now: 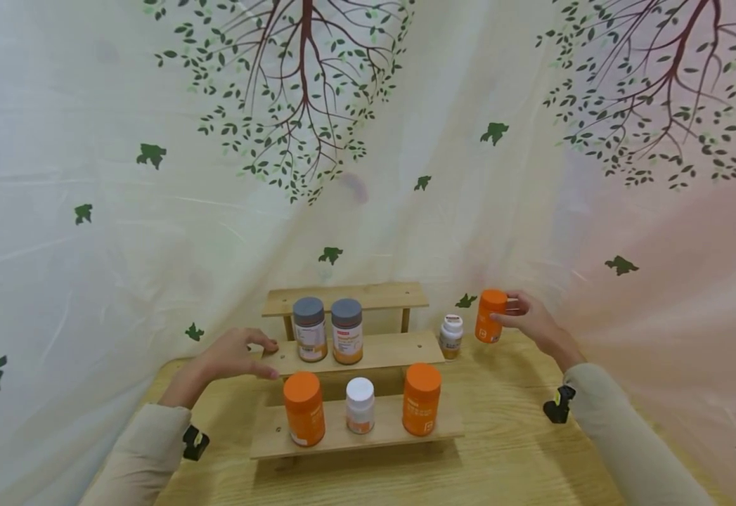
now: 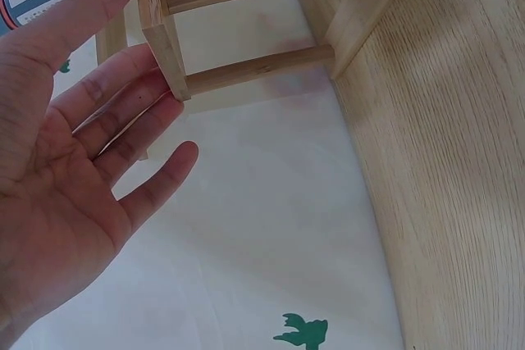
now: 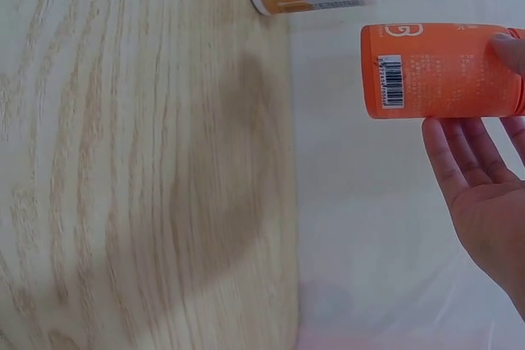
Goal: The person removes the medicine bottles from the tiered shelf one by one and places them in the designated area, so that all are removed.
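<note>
Orange bottle [image 1: 491, 316] sits in your right hand [image 1: 532, 320], held upright just off the wooden surface [image 1: 519, 450] at the far right, out beside the stepped wooden rack [image 1: 351, 355]; your fingers and thumb pinch it near the cap, and the wrist view shows the barcode side [image 3: 392, 82] facing the camera with your fingers [image 3: 459, 149] spread below it. Just beside it, between it and the rack, stands a small white bottle with an orange label [image 1: 450, 336]. Your left hand [image 1: 231, 355] lies flat with straight fingers against the left end of the rack's middle step, thumb on top of the board, holding nothing; the left wrist view has those fingers [image 2: 123, 112] touching the board's corner [image 2: 164, 47]. On that middle step stand two grey-capped bottles [image 1: 309, 329] side by side. On the lowest step stand an orange bottle at the left [image 1: 304, 409], a short white bottle [image 1: 360, 405] in the middle and another orange one at the right [image 1: 421, 398]. Behind everything hangs a pale cloth printed with trees [image 1: 304, 105].
</note>
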Available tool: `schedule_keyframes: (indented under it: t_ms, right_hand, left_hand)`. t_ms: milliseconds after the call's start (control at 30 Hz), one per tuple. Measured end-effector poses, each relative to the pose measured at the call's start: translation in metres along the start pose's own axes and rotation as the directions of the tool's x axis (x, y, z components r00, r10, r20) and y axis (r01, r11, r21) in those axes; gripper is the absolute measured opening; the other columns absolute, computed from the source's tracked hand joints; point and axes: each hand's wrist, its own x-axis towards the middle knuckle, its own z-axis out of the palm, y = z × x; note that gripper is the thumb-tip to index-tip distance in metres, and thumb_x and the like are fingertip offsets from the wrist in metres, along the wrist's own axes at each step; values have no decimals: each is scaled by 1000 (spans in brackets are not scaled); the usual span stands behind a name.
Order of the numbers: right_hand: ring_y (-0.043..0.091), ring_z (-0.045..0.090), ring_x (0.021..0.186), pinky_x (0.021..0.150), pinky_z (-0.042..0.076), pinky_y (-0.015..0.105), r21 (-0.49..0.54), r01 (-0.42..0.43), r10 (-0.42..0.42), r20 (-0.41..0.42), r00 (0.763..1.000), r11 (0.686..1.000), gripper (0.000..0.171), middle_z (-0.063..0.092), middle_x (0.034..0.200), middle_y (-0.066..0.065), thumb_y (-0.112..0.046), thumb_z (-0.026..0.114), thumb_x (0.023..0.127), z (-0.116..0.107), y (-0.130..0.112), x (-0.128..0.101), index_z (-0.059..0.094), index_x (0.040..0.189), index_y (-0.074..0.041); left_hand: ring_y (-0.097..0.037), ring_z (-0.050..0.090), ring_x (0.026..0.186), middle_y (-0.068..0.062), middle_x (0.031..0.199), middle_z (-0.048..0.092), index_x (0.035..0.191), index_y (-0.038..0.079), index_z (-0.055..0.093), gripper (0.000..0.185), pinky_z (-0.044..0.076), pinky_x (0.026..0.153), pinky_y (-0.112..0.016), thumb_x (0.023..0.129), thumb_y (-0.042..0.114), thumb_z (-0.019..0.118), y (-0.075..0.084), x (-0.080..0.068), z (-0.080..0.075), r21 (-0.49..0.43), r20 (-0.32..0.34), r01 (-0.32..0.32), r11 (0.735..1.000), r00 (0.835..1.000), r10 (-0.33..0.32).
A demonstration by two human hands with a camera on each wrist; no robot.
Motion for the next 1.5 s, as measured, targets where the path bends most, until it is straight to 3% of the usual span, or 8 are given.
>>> schedule_keyframes:
  t_ms: [467, 800, 1500]
  right_hand:
    - [43, 50, 118, 95, 44, 56, 37, -12, 12, 16, 1000, 999, 66, 48, 133, 24, -31, 68, 86, 10, 13, -1, 38, 139, -7]
    - [39, 52, 115, 91, 50, 48, 35, -12, 11, 23, 1000, 999, 60, 50, 130, 25, -28, 68, 86, 19, 23, -4, 42, 135, -6]
    - [43, 50, 118, 93, 48, 50, 63, -48, 46, 34, 998, 997, 64, 48, 132, 28, -23, 70, 85, 28, 37, -5, 40, 136, -1]
  left_hand:
    - [-34, 56, 112, -8, 113, 66, 104, 13, 72, 55, 45, 92, -53, 63, 50, 82, 1, 0, 0, 29, 6, -9, 1000, 1000, 8]
    - [-33, 56, 112, -8, 113, 66, 104, 14, 72, 58, 45, 94, -53, 62, 53, 81, -1, -1, 0, 20, -2, 5, 1000, 1000, -5]
    - [-34, 56, 112, -9, 114, 66, 104, 11, 72, 56, 44, 95, -54, 64, 48, 82, 3, 1, -3, 7, 13, 3, 1000, 1000, -3]
